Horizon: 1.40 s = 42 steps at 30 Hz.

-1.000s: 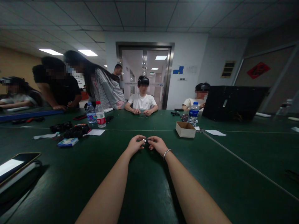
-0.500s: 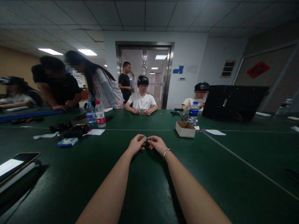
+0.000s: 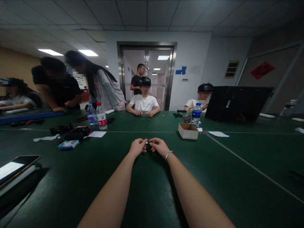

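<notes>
Shift since half a second ago: more of the small dark object with a bright, shiny end (image 3: pixel 148 143) shows between your hands, and the standing person in a dark shirt (image 3: pixel 136 83) has come rightward, now behind the seated person in a white T-shirt (image 3: pixel 144 103).
Small object: held between your two hands, in front of you; too small to identify.
Left hand (image 3: pixel 137 148): thumb and fingers pinched together at the bright end.
Right hand (image 3: pixel 161 148): thumb and fingers pinched on the dark end, the lower fingers curled; a silver metal bracelet (image 3: pixel 168 155) circles your wrist.
Dark green table (image 3: pixel 152 186): beneath both hands; you cannot tell if they touch it.
Cream open-topped cardboard box (image 3: pixel 187 134): beyond your right hand and to its right, well apart, near a clear plastic bottle with a blue label (image 3: pixel 196 114).
Blue-and-white packet (image 3: pixel 68 144): lying well to your left, near tangled black gear (image 3: pixel 77 133).
Clear plastic bottle with a red cap (image 3: pixel 102 117): upright farther off, beside a clear plastic bottle with a colourful label (image 3: pixel 91 115).
Dark-framed phone with a lit white patch (image 3: pixel 21 166): at your far left.
</notes>
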{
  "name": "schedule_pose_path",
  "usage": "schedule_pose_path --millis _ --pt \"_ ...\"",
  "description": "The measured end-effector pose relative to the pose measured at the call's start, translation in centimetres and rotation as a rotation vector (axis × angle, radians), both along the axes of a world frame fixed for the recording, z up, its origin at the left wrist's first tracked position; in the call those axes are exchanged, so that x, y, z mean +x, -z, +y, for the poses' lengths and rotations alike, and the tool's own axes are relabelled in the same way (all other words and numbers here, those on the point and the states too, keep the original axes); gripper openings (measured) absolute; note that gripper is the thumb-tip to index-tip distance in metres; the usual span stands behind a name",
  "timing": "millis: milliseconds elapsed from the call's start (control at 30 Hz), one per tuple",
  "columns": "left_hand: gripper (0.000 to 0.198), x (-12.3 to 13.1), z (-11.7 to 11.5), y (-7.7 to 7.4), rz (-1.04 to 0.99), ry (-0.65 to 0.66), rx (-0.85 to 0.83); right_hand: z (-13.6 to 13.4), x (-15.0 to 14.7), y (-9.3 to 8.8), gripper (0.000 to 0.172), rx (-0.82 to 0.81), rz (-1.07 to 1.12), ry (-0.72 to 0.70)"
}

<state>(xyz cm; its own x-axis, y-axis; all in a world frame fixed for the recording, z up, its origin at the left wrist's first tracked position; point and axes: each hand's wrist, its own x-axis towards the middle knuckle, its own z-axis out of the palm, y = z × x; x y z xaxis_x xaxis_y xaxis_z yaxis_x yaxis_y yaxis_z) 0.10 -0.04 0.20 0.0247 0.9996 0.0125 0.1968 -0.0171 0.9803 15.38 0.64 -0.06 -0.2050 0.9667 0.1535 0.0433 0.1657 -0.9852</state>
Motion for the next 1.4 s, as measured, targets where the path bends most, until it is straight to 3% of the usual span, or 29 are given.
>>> schedule_pose_path --millis 133,300,400,533,867,1100,1233,1400 --pt "0.038 -0.1 -0.3 -0.2 -0.024 0.011 0.002 0.0 0.0 0.0 0.014 -0.007 -0.01 0.006" --pt "0.043 -0.6 -1.4 -0.9 -0.228 0.199 0.112 0.0 0.0 0.0 0.012 -0.03 0.031 0.022" --pt "0.032 -0.8 -1.7 -1.2 -0.251 0.236 0.083 0.0 -0.1 -0.1 0.013 -0.033 0.049 0.015" --pt "0.021 -0.6 -1.5 -1.2 -0.231 0.189 0.065 0.0 -0.1 -0.2 0.014 -0.037 0.046 -0.004" --pt "0.022 -0.2 -0.7 -0.5 -0.092 0.075 0.014 -0.1 -0.1 -0.2 0.014 -0.025 0.03 0.001" --pt "0.039 -0.5 -0.9 -0.2 -0.137 0.158 0.143 -0.1 0.0 -0.2 0.013 -0.016 0.02 0.0" --pt "0.024 -0.5 -1.0 -0.3 -0.158 0.171 0.124 0.0 0.0 0.0 0.013 -0.025 0.033 -0.009" --pt "0.021 -0.2 -1.1 -0.6 -0.151 0.105 0.067 0.0 0.0 -0.1 0.014 -0.025 0.025 -0.016"
